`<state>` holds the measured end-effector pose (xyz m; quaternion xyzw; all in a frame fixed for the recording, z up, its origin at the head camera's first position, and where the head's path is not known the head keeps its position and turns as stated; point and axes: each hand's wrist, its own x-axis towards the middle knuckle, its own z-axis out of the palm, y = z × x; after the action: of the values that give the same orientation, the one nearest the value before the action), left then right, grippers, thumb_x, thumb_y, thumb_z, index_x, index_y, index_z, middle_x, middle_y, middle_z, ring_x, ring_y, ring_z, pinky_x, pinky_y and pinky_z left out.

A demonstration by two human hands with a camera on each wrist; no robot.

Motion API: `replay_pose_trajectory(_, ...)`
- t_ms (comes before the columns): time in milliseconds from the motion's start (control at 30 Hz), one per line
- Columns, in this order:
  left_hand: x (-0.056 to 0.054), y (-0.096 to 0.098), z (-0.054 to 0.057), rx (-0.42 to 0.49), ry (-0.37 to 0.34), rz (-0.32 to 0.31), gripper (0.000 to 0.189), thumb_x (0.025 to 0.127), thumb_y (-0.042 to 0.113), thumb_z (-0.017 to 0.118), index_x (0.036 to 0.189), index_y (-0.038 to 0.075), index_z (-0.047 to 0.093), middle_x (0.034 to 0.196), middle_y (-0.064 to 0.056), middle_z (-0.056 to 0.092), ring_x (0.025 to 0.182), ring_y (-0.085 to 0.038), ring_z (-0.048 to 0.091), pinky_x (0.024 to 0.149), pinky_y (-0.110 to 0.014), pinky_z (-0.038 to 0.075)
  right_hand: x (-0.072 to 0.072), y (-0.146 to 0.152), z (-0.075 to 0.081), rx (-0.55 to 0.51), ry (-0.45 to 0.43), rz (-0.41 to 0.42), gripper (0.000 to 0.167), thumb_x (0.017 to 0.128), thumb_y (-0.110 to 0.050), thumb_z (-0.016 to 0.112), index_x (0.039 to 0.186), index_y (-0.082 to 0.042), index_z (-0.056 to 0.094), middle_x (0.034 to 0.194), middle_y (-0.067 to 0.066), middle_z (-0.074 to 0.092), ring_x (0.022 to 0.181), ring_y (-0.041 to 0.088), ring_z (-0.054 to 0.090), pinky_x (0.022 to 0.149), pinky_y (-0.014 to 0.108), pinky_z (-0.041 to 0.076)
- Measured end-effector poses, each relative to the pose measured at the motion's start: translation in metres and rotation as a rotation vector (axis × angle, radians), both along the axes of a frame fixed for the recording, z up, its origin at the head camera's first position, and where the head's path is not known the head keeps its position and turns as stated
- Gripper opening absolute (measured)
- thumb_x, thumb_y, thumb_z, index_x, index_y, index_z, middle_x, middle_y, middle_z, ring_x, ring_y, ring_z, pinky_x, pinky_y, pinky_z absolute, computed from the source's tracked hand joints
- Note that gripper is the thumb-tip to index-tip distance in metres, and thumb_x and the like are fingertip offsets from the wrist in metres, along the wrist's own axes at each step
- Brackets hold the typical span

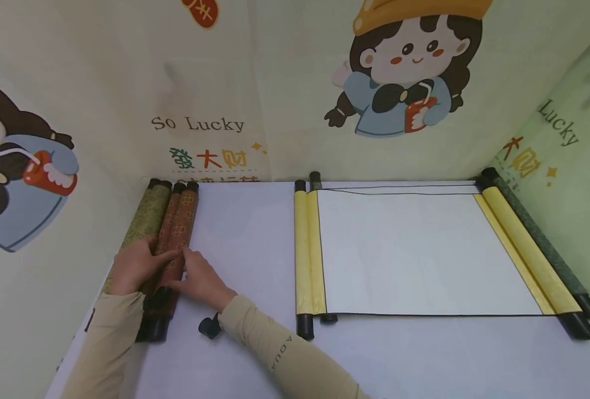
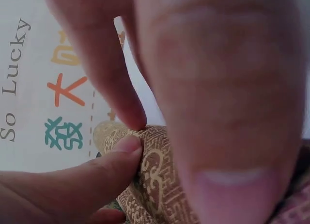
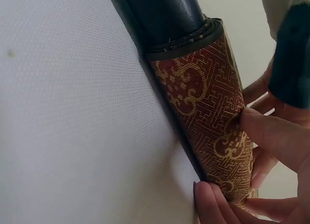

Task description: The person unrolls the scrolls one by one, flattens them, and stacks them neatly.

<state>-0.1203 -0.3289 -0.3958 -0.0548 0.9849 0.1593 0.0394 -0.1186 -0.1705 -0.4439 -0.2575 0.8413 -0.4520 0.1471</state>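
Observation:
At the left of the head view, both hands are on a rolled red-brown brocade scroll (image 1: 183, 213) with dark end knobs. My left hand (image 1: 136, 267) grips it from the left, its thumb lying across the brocade. From the right side my right hand (image 1: 202, 278) holds the same scroll. In the right wrist view the right thumb presses the gold-patterned red brocade (image 3: 193, 93) while fingertips (image 3: 207, 197) curl at its lower edge. Fingers and brown patterned cloth (image 2: 157, 171) fill much of the left wrist view.
A green rolled scroll (image 1: 147, 216) lies just left of the red-brown one. On the right, a yellow-bordered scroll (image 1: 424, 249) is spread out, with a dark green roller (image 1: 539, 233) along its far right. A small black object (image 1: 209, 327) sits by the right cuff. Printed cloth (image 1: 285, 100) hangs behind.

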Motion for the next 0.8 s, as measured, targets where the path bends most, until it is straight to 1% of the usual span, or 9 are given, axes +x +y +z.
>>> replay_pose_trajectory(67, 0.001, 0.001, 0.000, -0.011, 0.006, 0.010, 0.051, 0.088, 0.046, 0.070, 0.089, -0.003, 0.058, 0.069, -0.014, 0.055, 0.067, -0.032, 0.057, 0.054, -0.039, 0.039, 0.000, 0.000, -0.001, -0.016, -0.027, -0.012, 0.072, 0.087, -0.030, 0.077, 0.145, -0.007, 0.042, 0.127, 0.005, 0.059, 0.104, 0.006, 0.061, 0.075, 0.009, 0.045)
replay_pose_trajectory(133, 0.001, 0.001, 0.000, -0.012, 0.009, 0.019, 0.053, 0.088, 0.046, 0.070, 0.094, -0.006, 0.060, 0.073, -0.020, 0.059, 0.070, -0.036, 0.059, 0.056, -0.042, 0.042, 0.000, 0.001, 0.000, -0.032, -0.060, -0.022, 0.078, 0.087, -0.030, 0.078, 0.149, -0.006, 0.038, 0.132, 0.006, 0.057, 0.107, 0.007, 0.062, 0.078, 0.009, 0.046)
replay_pose_trajectory(233, 0.002, 0.002, 0.001, -0.003, 0.008, 0.039, 0.064, 0.088, 0.048, 0.070, 0.113, -0.011, 0.063, 0.099, -0.034, 0.066, 0.087, -0.049, 0.063, 0.066, -0.052, 0.049, -0.001, 0.003, 0.000, -0.069, -0.095, -0.032, 0.082, 0.085, -0.029, 0.079, 0.151, -0.006, 0.036, 0.137, 0.006, 0.056, 0.108, 0.008, 0.063, 0.080, 0.010, 0.046)
replay_pose_trajectory(267, 0.002, 0.002, 0.002, 0.003, 0.005, 0.049, 0.069, 0.087, 0.049, 0.070, 0.118, -0.012, 0.061, 0.108, -0.036, 0.064, 0.093, -0.051, 0.062, 0.069, -0.054, 0.049, -0.002, 0.003, 0.000, -0.091, -0.112, -0.039, 0.083, 0.085, -0.028, 0.080, 0.151, -0.006, 0.036, 0.138, 0.006, 0.055, 0.108, 0.008, 0.064, 0.081, 0.010, 0.046)
replay_pose_trajectory(333, 0.003, 0.003, 0.002, 0.018, -0.003, 0.072, 0.075, 0.087, 0.051, 0.071, 0.124, -0.014, 0.059, 0.118, -0.037, 0.060, 0.101, -0.053, 0.060, 0.074, -0.057, 0.050, -0.002, 0.004, 0.001, -0.139, -0.147, -0.052, 0.084, 0.083, -0.026, 0.082, 0.151, -0.006, 0.037, 0.140, 0.006, 0.054, 0.107, 0.009, 0.065, 0.081, 0.011, 0.047)
replay_pose_trajectory(467, 0.002, 0.004, 0.002, 0.051, -0.002, 0.107, 0.080, 0.084, 0.054, 0.072, 0.125, -0.013, 0.059, 0.120, -0.036, 0.060, 0.103, -0.052, 0.060, 0.072, -0.053, 0.051, -0.004, 0.006, 0.003, -0.204, -0.197, -0.074, 0.085, 0.080, -0.023, 0.085, 0.150, -0.006, 0.039, 0.135, 0.005, 0.057, 0.103, 0.008, 0.067, 0.078, 0.011, 0.048)
replay_pose_trajectory(533, 0.001, 0.004, 0.001, 0.072, -0.006, 0.113, 0.082, 0.084, 0.056, 0.072, 0.125, -0.013, 0.059, 0.119, -0.035, 0.061, 0.101, -0.050, 0.061, 0.068, -0.048, 0.052, -0.005, 0.007, 0.003, -0.202, -0.193, -0.083, 0.087, 0.079, -0.024, 0.086, 0.150, -0.005, 0.039, 0.135, 0.006, 0.057, 0.103, 0.008, 0.066, 0.078, 0.011, 0.048)
replay_pose_trajectory(633, -0.001, 0.006, 0.000, 0.124, -0.030, 0.113, 0.082, 0.083, 0.058, 0.071, 0.126, -0.011, 0.060, 0.121, -0.034, 0.061, 0.101, -0.047, 0.062, 0.066, -0.043, 0.052, -0.008, 0.009, 0.000, -0.205, -0.172, -0.095, 0.094, 0.076, -0.027, 0.088, 0.151, -0.005, 0.036, 0.138, 0.008, 0.055, 0.109, 0.008, 0.063, 0.084, 0.013, 0.048)
replay_pose_trajectory(800, -0.003, 0.012, 0.000, 0.200, -0.077, 0.129, 0.085, 0.083, 0.059, 0.072, 0.129, -0.012, 0.057, 0.129, -0.036, 0.055, 0.109, -0.046, 0.060, 0.076, -0.048, 0.054, -0.012, 0.015, -0.004, -0.209, -0.178, -0.101, 0.102, 0.074, -0.030, 0.089, 0.155, -0.006, 0.030, 0.142, 0.012, 0.050, 0.108, 0.007, 0.061, 0.087, 0.015, 0.048)
